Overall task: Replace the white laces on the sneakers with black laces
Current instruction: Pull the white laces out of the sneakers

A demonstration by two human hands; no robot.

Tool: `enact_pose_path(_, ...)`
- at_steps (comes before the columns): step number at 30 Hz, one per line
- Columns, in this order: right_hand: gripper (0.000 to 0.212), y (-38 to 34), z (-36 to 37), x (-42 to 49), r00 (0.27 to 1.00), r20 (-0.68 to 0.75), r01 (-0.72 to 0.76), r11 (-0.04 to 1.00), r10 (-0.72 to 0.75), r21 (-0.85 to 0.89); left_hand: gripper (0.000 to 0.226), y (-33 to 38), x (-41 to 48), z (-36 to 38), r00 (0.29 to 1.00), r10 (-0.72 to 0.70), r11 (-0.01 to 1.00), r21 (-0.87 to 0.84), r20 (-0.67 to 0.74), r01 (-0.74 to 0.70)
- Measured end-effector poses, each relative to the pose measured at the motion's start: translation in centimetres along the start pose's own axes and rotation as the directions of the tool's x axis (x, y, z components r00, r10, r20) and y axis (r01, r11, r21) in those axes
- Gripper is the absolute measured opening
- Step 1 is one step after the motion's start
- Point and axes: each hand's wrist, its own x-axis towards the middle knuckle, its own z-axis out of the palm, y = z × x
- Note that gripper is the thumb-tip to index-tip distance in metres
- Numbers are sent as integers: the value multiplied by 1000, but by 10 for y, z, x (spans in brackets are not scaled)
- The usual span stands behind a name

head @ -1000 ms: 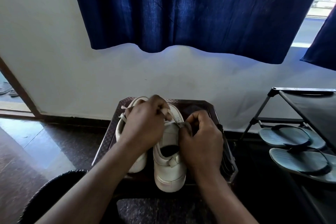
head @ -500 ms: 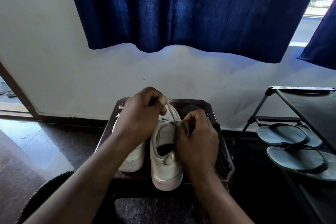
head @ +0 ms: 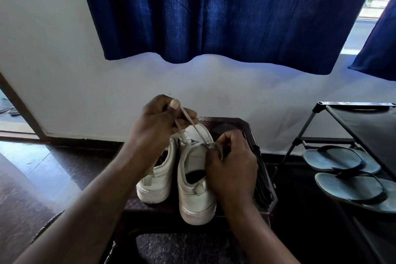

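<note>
White lace [head: 188, 122] part-threaded in right sneaker [head: 196, 191]: left hand [head: 158, 126] pinches it toward 11 o'clock, right hand [head: 232, 163] grips upper. Black laces [head: 262, 178], 3 o'clock, unused. Judged early.

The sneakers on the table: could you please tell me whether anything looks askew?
The right sneaker seems to overhang the near edge of the table, unlike the left sneaker. Its lace is held up loose by the left hand, which fits the task.
</note>
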Motion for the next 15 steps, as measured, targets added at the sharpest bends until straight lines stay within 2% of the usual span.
enact_pose_path(1, 19, 0, 0, 0, 1000, 1, -3, 1000, 3, 2, 25, -1, 0, 0, 999, -31, 992, -121, 10, 32)
enact_pose_path(2, 18, 0, 1, 0, 1000, 0, -3, 1000, 3, 5, 26, -3, 0, -1, 1000, -22, 992, -121, -1, 22)
enact_pose_path(3, 17, 1, 2, 0, 1000, -3, 1, 1000, -1, 10, 24, -8, 1, -1, 999, 31, 1000, 7, -30, -30)
enact_pose_path(4, 15, 1, 3, 0, 1000, -9, 8, 1000, -8, 16, 20, -13, 2, -3, 992, 119, 969, 221, -38, -108)
enact_pose_path(6, 13, 2, 4, 0, 999, -25, 24, 999, -24, 28, 16, -20, 1, -1, 963, 258, 767, 590, 75, -252)
enact_pose_path(8, 15, 3, 4, 0, 999, -32, 32, 999, -31, 38, 28, -21, -4, 5, 933, 268, 542, 763, 240, -352)
enact_pose_path(10, 17, 3, 3, 0, 999, -25, 21, 999, -20, 32, 28, -23, -8, 10, 908, 271, 357, 843, 319, -403)
enact_pose_path(12, 17, 2, 3, 1, 1000, -14, -2, 1000, 2, 30, 17, -25, -7, 11, 904, 266, 274, 873, 334, -403)
enact_pose_path(15, 14, 2, 3, 2, 1000, -2, -8, 999, 8, 40, 12, -26, -6, 14, 921, 219, 250, 894, 323, -373)
